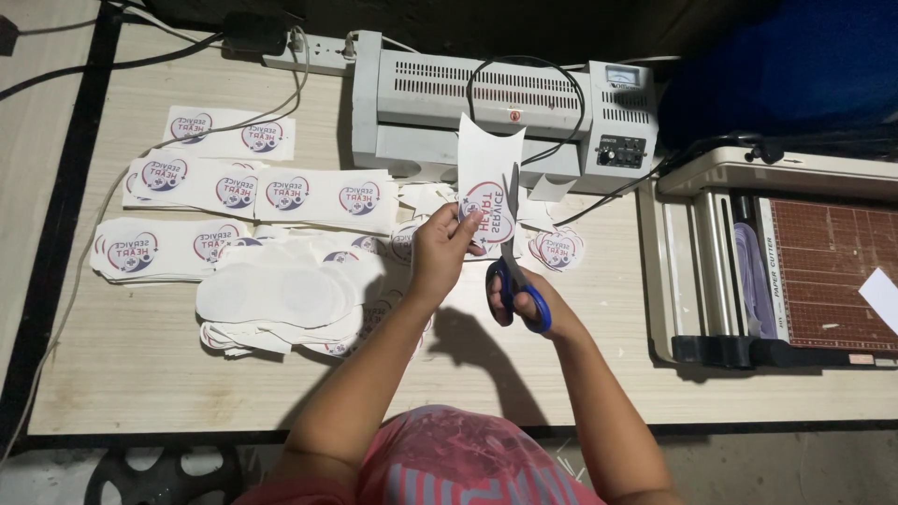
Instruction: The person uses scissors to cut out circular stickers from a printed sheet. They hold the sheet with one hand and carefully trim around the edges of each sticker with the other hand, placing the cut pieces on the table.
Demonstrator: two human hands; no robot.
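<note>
The left hand (440, 245) pinches a laminated sheet (486, 178) between thumb and fingers, closed on its lower left edge and holding it up above the tabletop (140, 365) so the blades can get around the print without dragging on anything below. The right hand (524, 304) has its fingers curled through the blue loops of a pair of scissors (516, 266), the blades pointing up along the right side of the sheet — close against the round printed sticker (493, 213), which seems the line being followed. The sheet is white and glossy, notched at its top edge, with a red-and-blue circular emblem near the bottom. To the left lie rows of uncut strips (234, 187) bearing the same emblem and a loose heap of cut pieces (281, 299), kept within reach. A laminating machine (505, 112) sits behind, and a paper trimmer (776, 262) stands to the right.
</note>
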